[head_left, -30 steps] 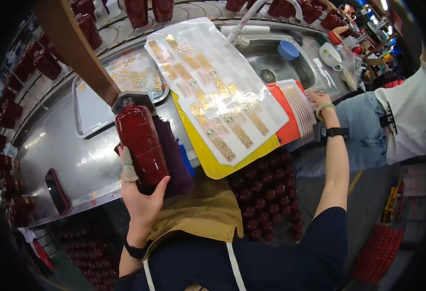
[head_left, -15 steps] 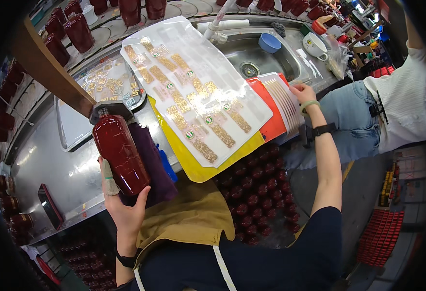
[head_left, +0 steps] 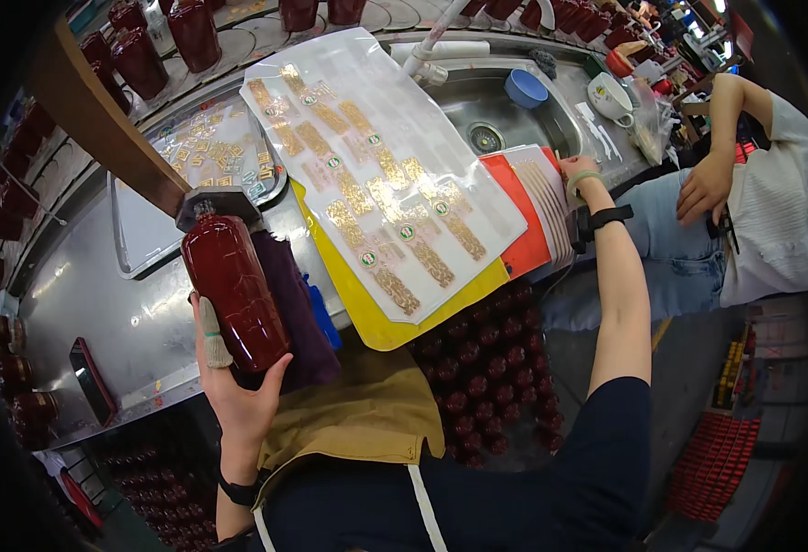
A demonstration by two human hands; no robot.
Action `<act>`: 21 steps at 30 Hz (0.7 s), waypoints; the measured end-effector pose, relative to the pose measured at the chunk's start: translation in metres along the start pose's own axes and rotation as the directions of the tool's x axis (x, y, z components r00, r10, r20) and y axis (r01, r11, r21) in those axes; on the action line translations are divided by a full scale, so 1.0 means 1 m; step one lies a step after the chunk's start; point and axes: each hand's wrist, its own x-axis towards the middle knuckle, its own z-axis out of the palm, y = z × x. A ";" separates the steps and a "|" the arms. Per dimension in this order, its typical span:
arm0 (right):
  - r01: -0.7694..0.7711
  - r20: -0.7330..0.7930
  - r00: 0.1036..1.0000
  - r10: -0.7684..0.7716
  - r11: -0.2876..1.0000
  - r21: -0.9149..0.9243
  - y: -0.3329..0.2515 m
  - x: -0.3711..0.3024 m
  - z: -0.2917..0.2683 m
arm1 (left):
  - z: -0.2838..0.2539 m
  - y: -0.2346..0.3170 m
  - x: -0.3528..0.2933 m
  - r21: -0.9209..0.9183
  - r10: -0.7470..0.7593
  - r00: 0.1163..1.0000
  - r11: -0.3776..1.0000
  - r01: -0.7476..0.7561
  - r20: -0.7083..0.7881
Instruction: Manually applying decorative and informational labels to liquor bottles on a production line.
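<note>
A glossy dark red bottle leans with its neck against a bracket on a wooden arm. My left hand is closed round its lower end, and one finger wears a pale fabric cover. To the right, my right hand pinches the far right edge of a stack of pale sheets with brownish stripes. Under that stack shows a red sheet. Beside it, a large clear-and-white sheet of gold decals lies on a yellow sheet. A purple cloth lies beside the bottle.
Behind are a sink with a blue bowl and a tray of small gold pieces. A phone lies at left. Many red bottles stand below the counter. A co-worker's hand hangs close at right.
The whole scene has shifted slightly in view. The co-worker's hand has come down beside their hip. My left hand still holds the bottle, and my right hand stays at the striped stack's edge.
</note>
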 end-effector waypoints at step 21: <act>0.486 -0.211 0.833 -0.511 0.495 0.720 -0.182 -0.320 -0.087 | 0.010 -0.030 -0.013 -0.285 -0.146 0.985 0.952 0.113 -0.096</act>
